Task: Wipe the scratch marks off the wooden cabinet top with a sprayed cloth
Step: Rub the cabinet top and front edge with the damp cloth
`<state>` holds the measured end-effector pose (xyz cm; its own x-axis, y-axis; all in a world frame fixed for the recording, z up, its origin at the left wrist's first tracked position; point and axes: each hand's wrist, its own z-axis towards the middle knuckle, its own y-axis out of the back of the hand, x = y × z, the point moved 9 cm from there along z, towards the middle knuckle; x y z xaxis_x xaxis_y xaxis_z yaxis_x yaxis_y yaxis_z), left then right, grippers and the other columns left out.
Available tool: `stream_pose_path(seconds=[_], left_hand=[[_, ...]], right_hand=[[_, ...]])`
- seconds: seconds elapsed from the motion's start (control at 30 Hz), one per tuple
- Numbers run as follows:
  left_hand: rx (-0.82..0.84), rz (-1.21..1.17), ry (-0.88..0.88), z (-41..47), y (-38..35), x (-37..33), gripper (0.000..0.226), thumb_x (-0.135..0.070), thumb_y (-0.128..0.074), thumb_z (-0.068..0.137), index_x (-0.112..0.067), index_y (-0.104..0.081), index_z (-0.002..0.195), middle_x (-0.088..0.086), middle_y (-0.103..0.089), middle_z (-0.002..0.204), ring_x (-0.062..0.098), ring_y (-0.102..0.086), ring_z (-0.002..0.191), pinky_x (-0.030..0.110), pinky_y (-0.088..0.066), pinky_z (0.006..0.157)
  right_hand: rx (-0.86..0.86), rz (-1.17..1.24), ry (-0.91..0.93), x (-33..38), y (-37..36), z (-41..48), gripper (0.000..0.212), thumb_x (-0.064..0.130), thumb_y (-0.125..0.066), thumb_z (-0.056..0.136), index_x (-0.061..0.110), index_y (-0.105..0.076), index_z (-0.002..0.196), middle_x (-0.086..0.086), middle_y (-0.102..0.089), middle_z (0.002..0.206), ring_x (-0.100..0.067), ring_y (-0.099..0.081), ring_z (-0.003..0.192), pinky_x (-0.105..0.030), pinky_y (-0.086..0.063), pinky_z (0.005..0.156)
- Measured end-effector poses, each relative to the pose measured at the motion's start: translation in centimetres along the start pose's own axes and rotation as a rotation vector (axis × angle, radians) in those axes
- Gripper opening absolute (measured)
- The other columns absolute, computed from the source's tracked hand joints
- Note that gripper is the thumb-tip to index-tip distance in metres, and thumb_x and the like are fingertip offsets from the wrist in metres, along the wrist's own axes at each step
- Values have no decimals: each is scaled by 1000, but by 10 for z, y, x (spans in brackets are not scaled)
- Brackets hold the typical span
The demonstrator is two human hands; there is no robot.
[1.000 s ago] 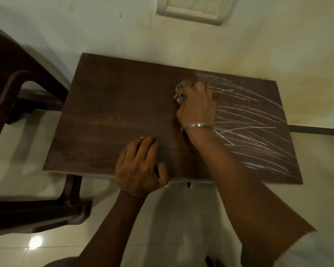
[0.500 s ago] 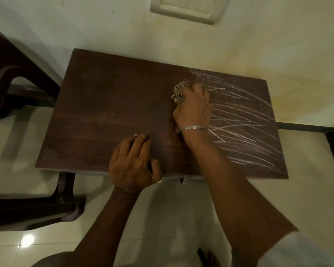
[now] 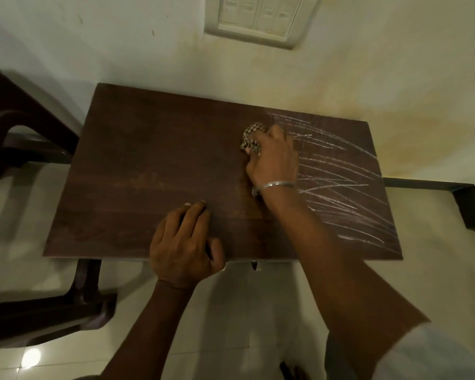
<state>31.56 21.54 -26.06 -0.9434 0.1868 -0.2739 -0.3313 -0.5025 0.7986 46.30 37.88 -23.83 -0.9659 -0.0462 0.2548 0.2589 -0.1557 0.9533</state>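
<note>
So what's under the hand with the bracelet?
A checked cloth, bunched under the right hand on the cabinet top. Only its far edge pokes out; the rest is covered. Whether scratch marks lie beneath the hand cannot be seen.

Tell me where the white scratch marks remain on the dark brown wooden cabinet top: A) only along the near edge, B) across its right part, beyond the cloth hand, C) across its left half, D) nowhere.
B: the white scratch marks fan over the right part of the dark brown wooden cabinet top, beyond the right hand pressing the checkered cloth; the left half looks clean.
</note>
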Motion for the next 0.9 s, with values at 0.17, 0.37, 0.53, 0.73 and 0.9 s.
stream_pose_path(seconds=[0.17, 0.37, 0.53, 0.73, 0.9], left_hand=[[9, 21, -17, 1, 1, -2, 42, -28, -45, 76, -10, -73, 102, 7, -72, 116, 30, -62, 98, 37, -46, 78], [17, 26, -28, 1, 0, -2, 42, -28, -47, 74, -11, -72, 103, 7, -71, 116, 31, -62, 97, 38, -47, 76], [18, 36, -26, 2, -1, -1, 42, -27, -49, 71, -12, -70, 103, 6, -71, 117, 30, -60, 98, 38, -45, 76], [36, 23, -7, 3, 0, -1, 38, -27, -49, 72, -12, -70, 100, 6, -71, 114, 32, -60, 92, 37, -44, 72], [68, 19, 4, 4, 3, -3, 38, -25, -50, 71, -11, -70, 99, 7, -71, 113, 34, -61, 90, 38, -44, 71]], right_hand=[[5, -17, -16, -1, 0, 16, 38, 17, -61, 82, 23, -60, 120, -7, -50, 125, -33, -48, 115, -46, -47, 90], [88, 1, -64, -1, -2, 28, 42, 17, -62, 84, 24, -57, 126, -6, -47, 133, -31, -45, 121, -47, -46, 95], [-37, 14, -18, -1, 12, -61, 29, 17, -61, 84, 26, -63, 112, -1, -50, 117, -26, -48, 104, -40, -44, 80], [79, -5, -67, -4, 6, -10, 37, 16, -61, 84, 26, -60, 120, -4, -47, 130, -30, -45, 119, -45, -43, 93], [50, 18, -82, 1, 12, -59, 34, 14, -62, 84, 25, -62, 116, -3, -49, 123, -28, -47, 109, -41, -44, 85]])
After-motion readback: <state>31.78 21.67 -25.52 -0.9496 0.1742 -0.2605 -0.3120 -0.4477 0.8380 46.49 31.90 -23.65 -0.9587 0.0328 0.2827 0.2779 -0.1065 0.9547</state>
